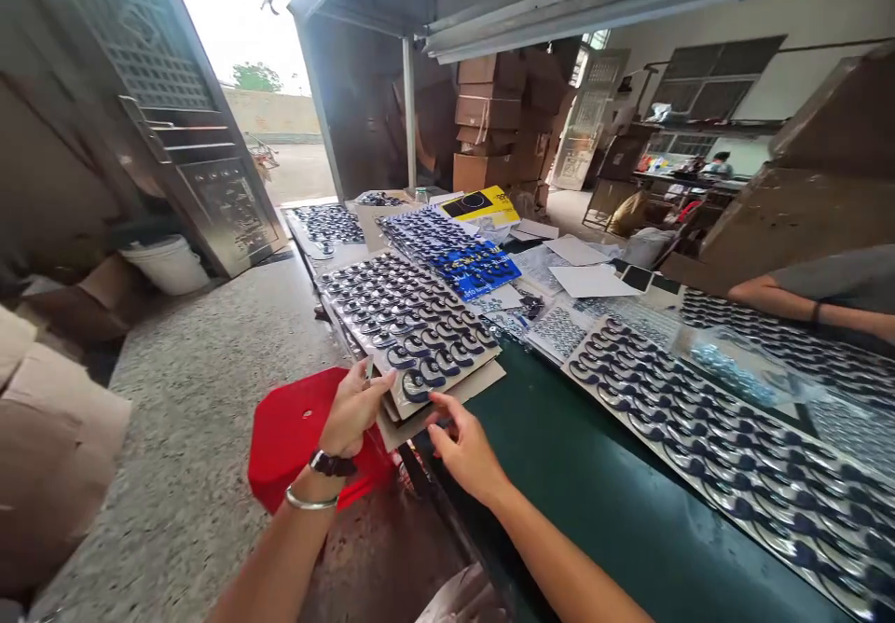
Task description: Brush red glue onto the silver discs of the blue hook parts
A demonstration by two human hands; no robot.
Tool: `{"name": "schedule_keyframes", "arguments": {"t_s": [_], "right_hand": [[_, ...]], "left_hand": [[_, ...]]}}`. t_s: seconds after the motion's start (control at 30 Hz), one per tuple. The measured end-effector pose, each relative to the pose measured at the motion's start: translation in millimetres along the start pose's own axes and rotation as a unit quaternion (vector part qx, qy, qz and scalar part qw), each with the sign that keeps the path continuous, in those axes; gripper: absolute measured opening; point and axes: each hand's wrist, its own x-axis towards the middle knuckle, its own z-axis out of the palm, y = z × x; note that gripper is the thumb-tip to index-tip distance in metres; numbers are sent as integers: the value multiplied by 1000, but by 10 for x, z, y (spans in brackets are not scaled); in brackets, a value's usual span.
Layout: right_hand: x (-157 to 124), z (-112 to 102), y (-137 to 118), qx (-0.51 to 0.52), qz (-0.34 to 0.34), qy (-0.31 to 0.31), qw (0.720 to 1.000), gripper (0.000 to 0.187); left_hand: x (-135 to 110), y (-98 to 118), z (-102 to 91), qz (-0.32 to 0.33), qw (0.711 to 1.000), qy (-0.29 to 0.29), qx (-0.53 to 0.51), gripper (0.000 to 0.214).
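Observation:
A card sheet [419, 320] bears rows of dark, shiny, curved hook-shaped pieces under clear film. It lies on a stack of brown cardboard [479, 382] at the green table's near left edge. My left hand [353, 408], wearing a dark watch and a bangle, is at the sheet's near left corner. Its thumb and fingers are closed on a small flat greyish piece [369, 369], too small to name surely. Beside the near edge, my right hand [461, 446] has its index finger and thumb apart, the index fingertip touching the sheet's corner; its other fingers are curled.
A red plastic stool [297, 427] stands left below the table. More hook sheets [699, 446] lie right, near another person's forearm [783, 301]. Blue printed cards [479, 269], white cards [594, 282] and a bag of small parts [734, 366] lie farther back. Cartons [482, 119] are stacked behind.

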Motion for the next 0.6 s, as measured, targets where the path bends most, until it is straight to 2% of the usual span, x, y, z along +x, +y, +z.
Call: {"name": "schedule_keyframes", "arguments": {"t_s": [0.13, 0.33, 0.5, 0.6], "right_hand": [[54, 55, 3, 53, 24, 26, 998, 40], [241, 134, 5, 150, 50, 79, 984, 29], [321, 180, -161, 169, 43, 69, 982, 28], [368, 161, -308, 174, 39, 58, 982, 25]], "left_hand": [[13, -15, -87, -17, 1000, -21, 4, 31], [-5, -78, -103, 12, 999, -46, -6, 32], [-24, -175, -56, 42, 997, -57, 1, 30], [-32, -221, -48, 60, 997, -43, 11, 31]]}}
